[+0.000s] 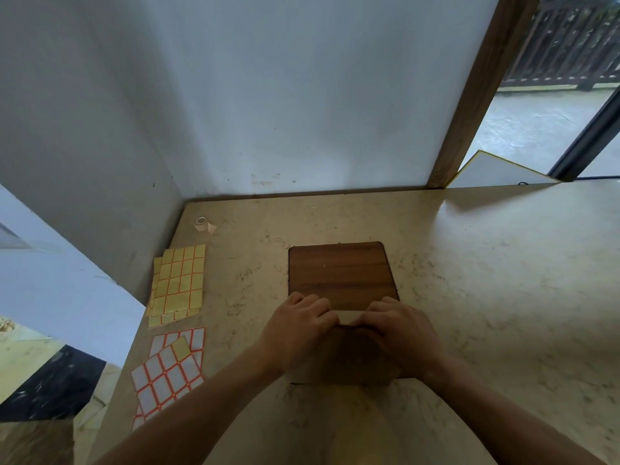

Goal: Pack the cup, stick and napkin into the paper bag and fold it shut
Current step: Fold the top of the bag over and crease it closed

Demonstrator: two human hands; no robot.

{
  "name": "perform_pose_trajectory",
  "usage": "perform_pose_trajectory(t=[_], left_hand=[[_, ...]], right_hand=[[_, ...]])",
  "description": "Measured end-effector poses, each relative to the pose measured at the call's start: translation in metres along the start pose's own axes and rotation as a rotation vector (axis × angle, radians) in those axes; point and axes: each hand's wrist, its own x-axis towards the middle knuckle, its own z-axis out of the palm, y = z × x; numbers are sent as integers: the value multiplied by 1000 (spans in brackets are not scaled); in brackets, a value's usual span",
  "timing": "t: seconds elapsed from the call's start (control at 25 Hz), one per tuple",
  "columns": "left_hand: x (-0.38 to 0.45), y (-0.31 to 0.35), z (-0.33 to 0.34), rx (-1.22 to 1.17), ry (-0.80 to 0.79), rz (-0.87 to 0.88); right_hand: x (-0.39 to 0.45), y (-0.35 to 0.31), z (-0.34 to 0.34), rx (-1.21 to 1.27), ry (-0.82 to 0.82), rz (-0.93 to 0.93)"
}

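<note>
Beige marbled surface (pixel 469 263) in a white-walled corner, wooden board (pixel 339 273) at centre, label sheets (pixel 177 283) along the left edge with no readable writing, left hand (pixel 298 325) and right hand (pixel 399 327) both pinching the paper bag (pixel 349 360), lying flat at the board's near edge.

Both hands, left hand (pixel 297 325) and right hand (pixel 399 327), press down (fingers curled).

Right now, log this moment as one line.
step: folding paper bag top | left hand: on bag | right hand: on bag | cup, stick, napkin: unseen
</note>
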Motion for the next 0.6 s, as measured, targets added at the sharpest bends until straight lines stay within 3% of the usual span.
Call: perform_pose_trajectory(t=[0.28,0.6], left_hand=[[-39,-30,-5,-161,40,-182],[-59,-39,-8,-283,124,-360]], right_hand=[[-12,23,-9,128,-72,139],[-37,35,-13,389,82,367]])
